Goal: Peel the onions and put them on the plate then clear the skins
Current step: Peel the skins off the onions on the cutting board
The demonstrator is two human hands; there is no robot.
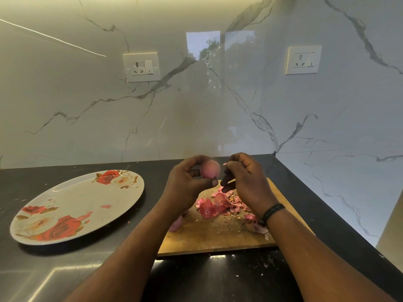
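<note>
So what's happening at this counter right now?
A person is peeling a small pink onion above a wooden cutting board. The left hand grips the onion while the right hand pinches a thin strip of skin beside it. A pile of pink onion skins lies on the board. The round floral plate to the left on the dark countertop holds no whole onion, only a few pink scraps.
</note>
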